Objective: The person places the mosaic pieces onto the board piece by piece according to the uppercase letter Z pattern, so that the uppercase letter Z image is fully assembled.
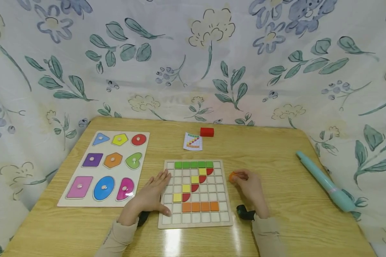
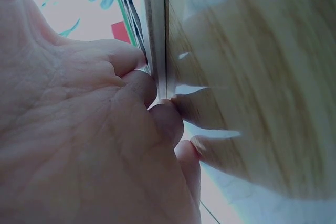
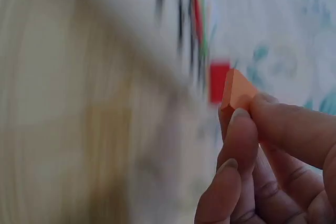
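A wooden grid board (image 1: pixel 195 225) lies in the middle of the table, seen in the head view. It bears a row of green squares (image 1: pixel 194 165) at the top, yellow squares and red quarter-round tiles (image 1: pixel 186 197) along a diagonal, and a row of orange squares (image 1: pixel 200 206) low down. My left hand (image 1: pixel 152 193) rests along the board's left edge with fingers straight and thumb over its lower left corner. Just right of the board, my right hand (image 1: pixel 251 186) pinches an orange tile (image 3: pixel 239 90) between thumb and fingers. In the right wrist view the tile is held up, its lower part hidden by fingers.
A small pattern card (image 1: pixel 193 141) lies behind the board, close to a red block (image 1: pixel 207 132). A white knob puzzle (image 1: pixel 107 169) with several colored shapes lies at the left. Along the right table edge lies a teal stick-like object (image 1: pixel 325 182). A flowered cloth (image 1: pixel 180 71) hangs behind.
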`<state>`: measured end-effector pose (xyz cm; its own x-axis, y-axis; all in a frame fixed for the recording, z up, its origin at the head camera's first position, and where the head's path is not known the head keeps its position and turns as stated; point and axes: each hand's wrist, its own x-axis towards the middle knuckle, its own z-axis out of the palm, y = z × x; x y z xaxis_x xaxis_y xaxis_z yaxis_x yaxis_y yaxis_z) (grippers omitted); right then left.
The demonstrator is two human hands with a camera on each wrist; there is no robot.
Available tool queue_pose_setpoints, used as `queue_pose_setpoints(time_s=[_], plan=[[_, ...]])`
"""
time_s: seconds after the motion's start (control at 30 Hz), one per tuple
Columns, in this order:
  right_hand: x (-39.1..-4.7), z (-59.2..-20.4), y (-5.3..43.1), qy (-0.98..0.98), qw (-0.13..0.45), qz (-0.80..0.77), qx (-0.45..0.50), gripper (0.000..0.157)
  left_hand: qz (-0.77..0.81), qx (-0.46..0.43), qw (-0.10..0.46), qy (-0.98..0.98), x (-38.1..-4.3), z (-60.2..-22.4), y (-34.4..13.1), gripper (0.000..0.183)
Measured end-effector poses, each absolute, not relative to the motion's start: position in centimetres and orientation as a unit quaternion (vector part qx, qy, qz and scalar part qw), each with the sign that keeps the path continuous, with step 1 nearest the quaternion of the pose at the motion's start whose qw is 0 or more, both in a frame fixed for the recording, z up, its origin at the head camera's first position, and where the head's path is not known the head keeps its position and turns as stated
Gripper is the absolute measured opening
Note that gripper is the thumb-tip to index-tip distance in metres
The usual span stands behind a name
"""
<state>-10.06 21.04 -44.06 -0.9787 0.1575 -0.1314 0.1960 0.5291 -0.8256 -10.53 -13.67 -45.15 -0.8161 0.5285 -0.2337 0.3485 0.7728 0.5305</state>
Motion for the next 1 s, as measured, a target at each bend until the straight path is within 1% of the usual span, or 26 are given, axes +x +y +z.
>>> queue_pose_setpoints(time_s=[0.13, 0.27, 0.4, 0.57, 0.63, 0.73, 0.8, 0.87, 1.0], plan=[[-9.9, -42.9, 15.7, 0.871, 0.064, -0.487, 0.018, 0.012, 0.239, 0.236, 0.187, 0.923, -10.5, -45.1, -13.7, 0.127], [-9.4, -41.9, 11.2, 0.872, 0.099, -0.471, -0.085, 0.008, 0.242, 0.237, 0.185, 0.923, -10.5, -44.9, -13.6, 0.127], [-8.4, -42.2, 8.4, 0.874, 0.118, -0.451, -0.141, 0.005, 0.241, 0.244, 0.185, 0.921, -10.4, -45.0, -13.2, 0.127], [-7.2, -43.3, 7.0, 0.887, 0.132, -0.417, -0.150, 0.008, 0.237, 0.244, 0.189, 0.921, -10.4, -44.9, -13.0, 0.127], [-6.9, -43.5, 6.6, 0.895, 0.121, -0.401, -0.155, 0.010, 0.233, 0.242, 0.188, 0.923, -10.5, -44.8, -13.1, 0.126], [-6.6, -43.4, 6.3, 0.916, 0.086, -0.355, -0.166, 0.012, 0.233, 0.242, 0.187, 0.923, -10.6, -44.8, -13.1, 0.126], [-6.4, -43.4, 6.1, 0.926, 0.078, -0.327, -0.171, 0.013, 0.232, 0.243, 0.188, 0.923, -10.6, -44.8, -13.2, 0.127], [-6.2, -43.5, 6.0, 0.930, 0.084, -0.309, -0.182, 0.012, 0.232, 0.242, 0.187, 0.923, -10.6, -44.9, -13.2, 0.127], [-6.3, -43.6, 6.1, 0.917, 0.119, -0.323, -0.202, 0.006, 0.237, 0.240, 0.186, 0.923, -10.5, -44.8, -13.1, 0.127]])
